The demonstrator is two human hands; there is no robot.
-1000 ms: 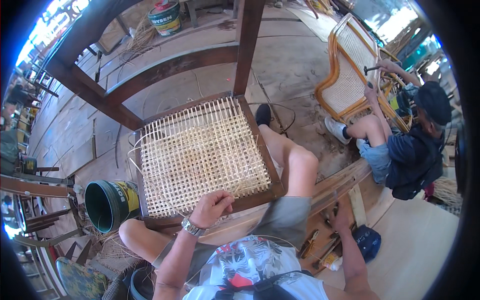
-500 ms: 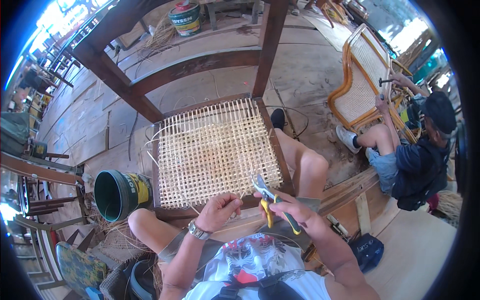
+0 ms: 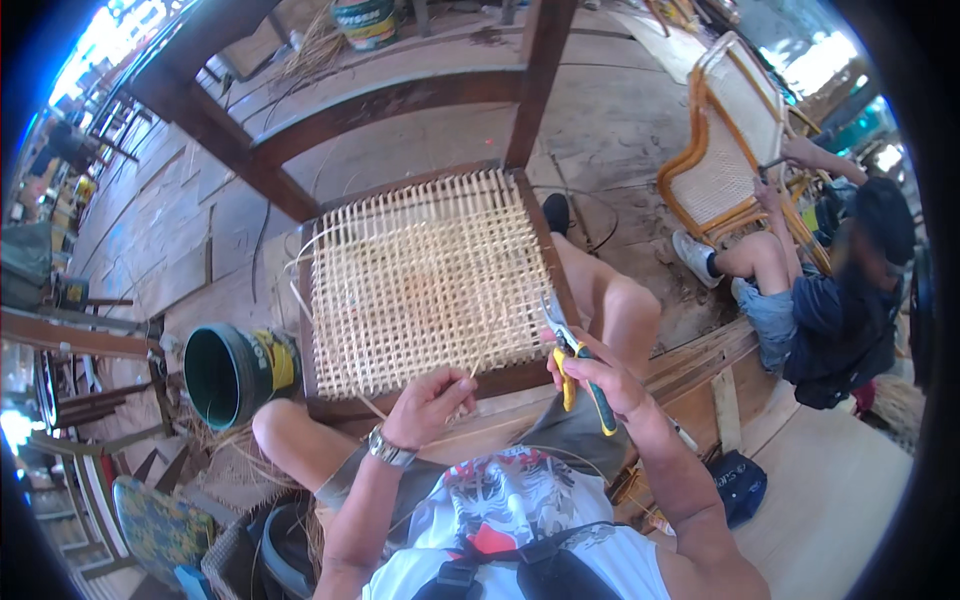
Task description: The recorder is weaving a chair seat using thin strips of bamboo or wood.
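My left hand (image 3: 432,405) pinches a cane strand (image 3: 478,362) at the woven seat's (image 3: 425,280) near edge; my right hand (image 3: 600,378) clamps cutters (image 3: 572,360), blades apart, pointing away, just right of that strand

You have only one view, from a camera on your head, the left of a pair. It looks steeply down and a little forward over your chest and knees. The woven chair seat (image 3: 425,285) is close below and fills the middle. Your forearms enter from the lower edge. The wide lens bends the floor boards (image 3: 620,110) toward the dark round rim. Another person (image 3: 830,300) sits farther away at the right edge.
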